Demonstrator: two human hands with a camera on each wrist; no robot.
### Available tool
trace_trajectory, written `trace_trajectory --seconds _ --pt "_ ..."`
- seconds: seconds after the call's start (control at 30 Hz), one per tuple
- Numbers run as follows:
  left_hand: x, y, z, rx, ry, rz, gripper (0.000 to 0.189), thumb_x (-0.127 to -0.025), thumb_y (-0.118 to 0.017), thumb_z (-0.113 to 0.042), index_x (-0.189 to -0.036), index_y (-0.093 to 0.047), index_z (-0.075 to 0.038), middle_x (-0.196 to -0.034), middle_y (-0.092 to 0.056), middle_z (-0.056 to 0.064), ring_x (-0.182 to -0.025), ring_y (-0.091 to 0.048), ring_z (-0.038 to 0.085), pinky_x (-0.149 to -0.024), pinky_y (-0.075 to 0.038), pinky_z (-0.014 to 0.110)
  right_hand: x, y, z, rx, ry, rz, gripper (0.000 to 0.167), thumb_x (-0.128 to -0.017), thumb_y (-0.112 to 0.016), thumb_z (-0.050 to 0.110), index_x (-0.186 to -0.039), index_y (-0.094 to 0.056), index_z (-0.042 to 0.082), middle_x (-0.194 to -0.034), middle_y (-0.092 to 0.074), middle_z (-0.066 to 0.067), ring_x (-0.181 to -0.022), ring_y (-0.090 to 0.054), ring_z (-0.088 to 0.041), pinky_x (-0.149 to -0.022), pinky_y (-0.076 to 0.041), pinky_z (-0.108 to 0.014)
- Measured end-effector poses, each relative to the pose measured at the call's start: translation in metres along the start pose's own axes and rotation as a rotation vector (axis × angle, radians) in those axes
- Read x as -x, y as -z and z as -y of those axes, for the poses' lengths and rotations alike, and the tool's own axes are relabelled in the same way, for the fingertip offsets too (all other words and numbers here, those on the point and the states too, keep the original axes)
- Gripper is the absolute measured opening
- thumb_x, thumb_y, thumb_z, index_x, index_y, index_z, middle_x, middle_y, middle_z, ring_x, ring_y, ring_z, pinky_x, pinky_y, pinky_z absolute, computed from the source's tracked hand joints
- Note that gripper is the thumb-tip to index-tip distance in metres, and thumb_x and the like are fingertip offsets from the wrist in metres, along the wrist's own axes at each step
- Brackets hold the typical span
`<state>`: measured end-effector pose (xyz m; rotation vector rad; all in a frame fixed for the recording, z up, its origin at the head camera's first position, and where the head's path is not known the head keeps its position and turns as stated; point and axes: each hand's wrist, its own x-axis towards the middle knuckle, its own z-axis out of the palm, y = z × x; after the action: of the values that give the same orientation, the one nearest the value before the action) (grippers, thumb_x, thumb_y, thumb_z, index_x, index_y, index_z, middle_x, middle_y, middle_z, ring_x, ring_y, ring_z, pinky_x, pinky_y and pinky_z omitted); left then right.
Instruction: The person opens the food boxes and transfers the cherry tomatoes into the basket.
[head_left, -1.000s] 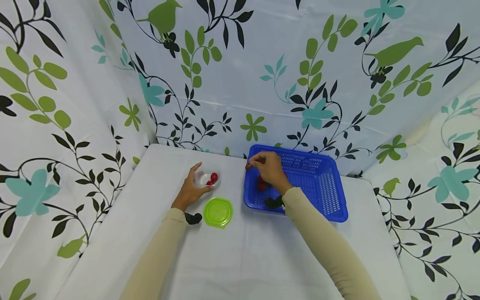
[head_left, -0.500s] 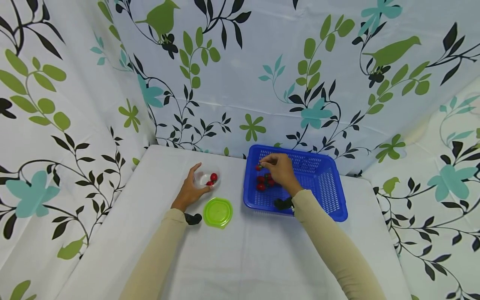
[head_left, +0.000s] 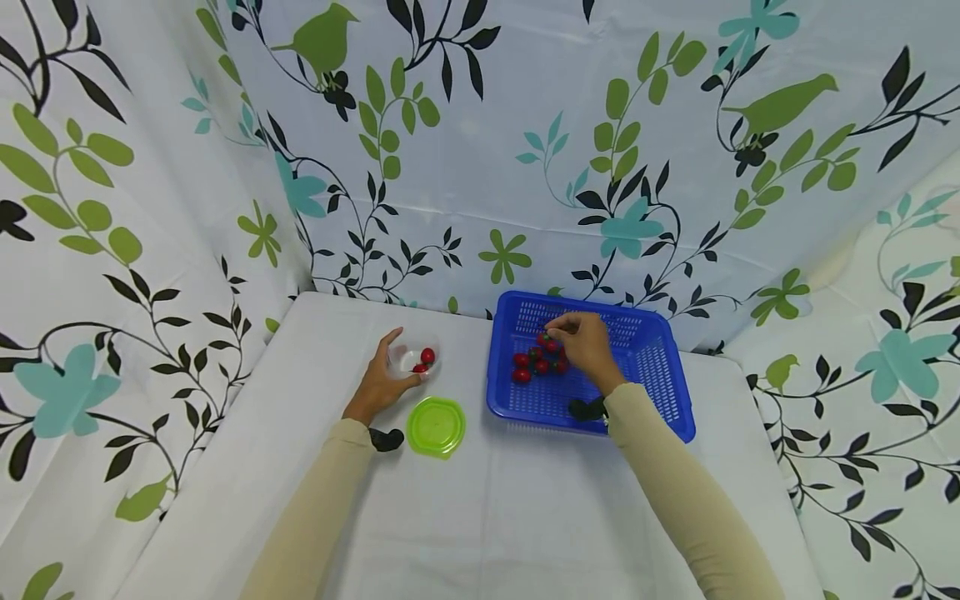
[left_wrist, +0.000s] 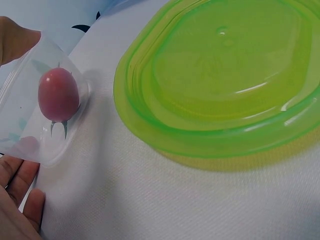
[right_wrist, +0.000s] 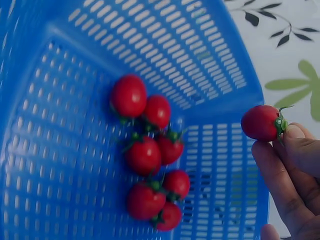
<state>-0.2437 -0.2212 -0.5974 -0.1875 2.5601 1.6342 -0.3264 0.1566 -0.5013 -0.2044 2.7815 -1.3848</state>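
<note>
My left hand (head_left: 377, 386) grips a small clear plastic container (head_left: 407, 358), thumb and fingers spread around its sides. Two red cherry tomatoes (head_left: 427, 355) lie in that container; one tomato (left_wrist: 58, 95) shows large through the wall in the left wrist view. Over the blue plastic basket (head_left: 652, 375), my right hand (head_left: 587, 343) pinches a cherry tomato (right_wrist: 260, 122) by its green stem end, between thumb and fingertips. Below it, several more cherry tomatoes (right_wrist: 143, 156) with green tops are clustered on the basket floor.
A translucent green lid (head_left: 436, 427) lies on the white-covered table (head_left: 480, 517), just in front of the container and left of the basket. A patterned curtain (head_left: 450, 150) hangs behind the table and along both sides.
My right hand has moved right, from the basket's left rim to above the tomato cluster, still pinching a tomato. The left hand and container have stayed in place.
</note>
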Motion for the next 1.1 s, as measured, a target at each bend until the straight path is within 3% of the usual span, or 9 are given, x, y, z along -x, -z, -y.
trace_trajectory --seconds 0.3,0.57,0.73,1.1 --pt "0.000 -0.001 -0.001 -0.001 0.002 0.000 0.107 -0.090 -0.087 -0.030 -0.168 -0.015 -0.044 -0.177 -0.024 0.013 -0.164 -0.019 0.044 -0.130 -0.019 0.071 -0.001 0.018 -0.019 0.031 -0.052 -0.001 0.014 -0.102 -0.072 0.014 -0.108 -0.081 0.006 -0.113 -0.080 -0.016 -0.108 -0.073 -0.033 -0.093 -0.059 -0.050" --pt "0.000 -0.001 0.001 -0.009 -0.008 0.000 0.106 -0.090 -0.086 -0.029 -0.169 -0.015 -0.040 -0.176 -0.024 0.015 -0.163 -0.020 0.045 -0.130 -0.020 0.071 -0.001 0.028 -0.035 0.074 -0.084 0.000 0.017 -0.103 -0.070 0.013 -0.111 -0.081 0.002 -0.113 -0.080 -0.017 -0.106 -0.073 -0.033 -0.093 -0.059 -0.050" --pt "0.000 0.000 0.002 -0.020 0.004 -0.003 0.107 -0.090 -0.086 -0.029 -0.168 -0.014 -0.045 -0.175 -0.025 0.016 -0.163 -0.020 0.045 -0.130 -0.020 0.071 -0.002 0.031 -0.042 0.080 -0.109 0.002 0.017 -0.103 -0.071 0.013 -0.112 -0.080 0.002 -0.113 -0.080 -0.016 -0.106 -0.073 -0.032 -0.091 -0.059 -0.047" --pt "0.002 -0.001 -0.001 -0.006 -0.008 -0.006 0.106 -0.090 -0.086 -0.027 -0.168 -0.015 -0.043 -0.176 -0.023 0.014 -0.163 -0.020 0.044 -0.130 -0.020 0.071 -0.002 0.034 -0.049 0.085 -0.155 0.011 0.013 -0.101 -0.072 0.010 -0.108 -0.081 0.004 -0.114 -0.079 -0.018 -0.110 -0.073 -0.035 -0.098 -0.058 -0.052"
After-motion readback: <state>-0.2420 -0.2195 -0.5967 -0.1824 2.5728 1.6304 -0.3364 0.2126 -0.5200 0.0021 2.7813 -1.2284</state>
